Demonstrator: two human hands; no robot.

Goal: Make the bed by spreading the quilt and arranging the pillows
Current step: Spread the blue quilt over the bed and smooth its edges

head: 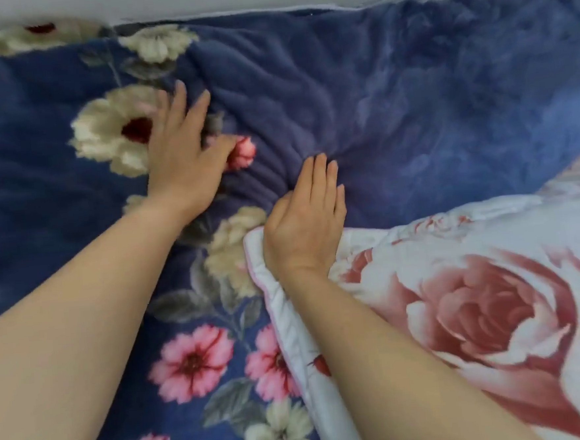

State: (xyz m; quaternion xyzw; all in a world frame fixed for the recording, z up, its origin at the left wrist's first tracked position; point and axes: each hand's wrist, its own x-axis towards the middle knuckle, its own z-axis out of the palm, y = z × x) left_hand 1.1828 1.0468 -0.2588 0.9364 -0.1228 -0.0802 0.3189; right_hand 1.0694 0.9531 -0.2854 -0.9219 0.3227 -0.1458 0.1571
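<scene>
While both hands press flat, left hand [183, 158] fingers spread, right hand [304, 219] fingers together, blue floral quilt [411, 108] remains rumpled; rose pillow [476, 309] unplaced, I judge.

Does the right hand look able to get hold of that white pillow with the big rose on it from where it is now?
Probably yes. The right hand lies flat and open on the blue blanket, its wrist already over the corner of the rose pillow. Nothing lies between them, and the left hand is off to the side.
</scene>
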